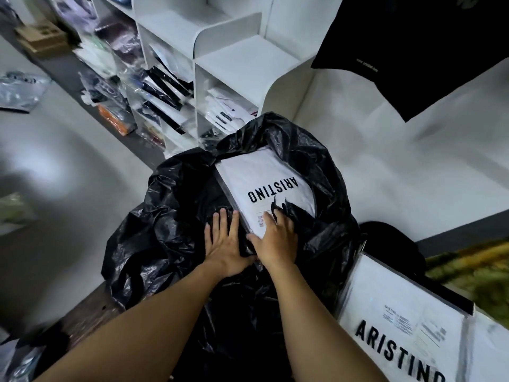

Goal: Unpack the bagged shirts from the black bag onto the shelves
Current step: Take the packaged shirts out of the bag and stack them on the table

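A big black plastic bag (170, 221) stands open in front of me. Inside it lies a white bagged shirt (259, 177) printed ARISTINO, face up. My left hand (225, 244) lies flat with spread fingers on the black plastic just left of the shirt's near edge. My right hand (278, 238) rests on the shirt's near corner; its fingertips are partly hidden under a black plastic fold, so its grip is unclear. White shelves (242, 64) stand beyond the bag, with bagged shirts in the lower cubbies and bare upper ones.
Another ARISTINO bagged shirt (407, 321) lies at my right. A black garment (429, 51) hangs at the top right. Loose packaged clothes (110, 86) are piled on the floor left of the shelves, beside a cardboard box (41, 37).
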